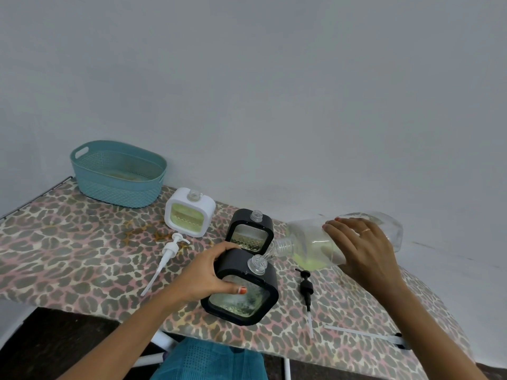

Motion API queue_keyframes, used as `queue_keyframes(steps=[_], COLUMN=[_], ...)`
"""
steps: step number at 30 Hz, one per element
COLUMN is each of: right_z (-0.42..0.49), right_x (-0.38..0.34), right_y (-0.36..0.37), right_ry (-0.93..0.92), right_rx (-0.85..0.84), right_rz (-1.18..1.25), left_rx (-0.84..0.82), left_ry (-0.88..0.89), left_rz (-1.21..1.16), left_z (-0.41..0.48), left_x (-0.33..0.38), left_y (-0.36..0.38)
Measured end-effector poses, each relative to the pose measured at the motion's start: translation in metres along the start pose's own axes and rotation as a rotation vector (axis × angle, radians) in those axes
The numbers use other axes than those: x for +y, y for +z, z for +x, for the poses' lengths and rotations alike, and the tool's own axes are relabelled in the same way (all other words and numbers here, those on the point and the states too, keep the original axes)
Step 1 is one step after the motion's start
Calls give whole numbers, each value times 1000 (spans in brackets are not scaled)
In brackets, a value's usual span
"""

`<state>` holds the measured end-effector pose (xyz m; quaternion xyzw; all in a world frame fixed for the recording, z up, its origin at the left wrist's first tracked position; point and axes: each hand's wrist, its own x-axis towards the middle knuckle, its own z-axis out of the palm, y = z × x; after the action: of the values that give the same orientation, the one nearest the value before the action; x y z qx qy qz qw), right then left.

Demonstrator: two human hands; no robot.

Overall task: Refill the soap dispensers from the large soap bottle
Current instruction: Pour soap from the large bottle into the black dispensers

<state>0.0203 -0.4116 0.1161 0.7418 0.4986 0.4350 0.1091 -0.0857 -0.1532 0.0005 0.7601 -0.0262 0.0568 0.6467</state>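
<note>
The table (68, 242) carries a leopard-print cover. At far left, a teal basket (115, 193) stands against the wall. To its right, a white pump (167, 253) lies flat, with its tube pointing toward the near edge. Behind the pump stands a white dispenser (189, 212), upright, with its neck uncapped.

The left hand (211, 272) grips the near black dispenser (241, 303) at its upper left corner, with the fingers curled over the top and the thumb pressed on the front window. This dispenser sits tilted at the near edge of the table, its open neck uppermost. A far black dispenser (249, 231) stands just behind it, uncapped.

The large soap bottle (307, 242) is held above the table. Its long axis runs nearly level, with the base to the right and the mouth pointing left and slightly down, just beside the near dispenser's neck. Yellow-green soap pools along its lower side. A black pump (306, 286) lies on the cover below the bottle.

The right hand (362, 248) holds the bottle body, with the fingers spread and curved over its top.
</note>
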Motion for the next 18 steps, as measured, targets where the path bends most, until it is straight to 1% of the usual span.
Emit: queue_keyframes(steps=[18], right_z=[0], right_x=[4], right_y=[-3], right_ry=[-23], right_rx=[12], right_rz=[-17], left_rx=[13], left_ry=[5], left_rz=[-17], left_z=[-1], left_x=[1], left_y=[1])
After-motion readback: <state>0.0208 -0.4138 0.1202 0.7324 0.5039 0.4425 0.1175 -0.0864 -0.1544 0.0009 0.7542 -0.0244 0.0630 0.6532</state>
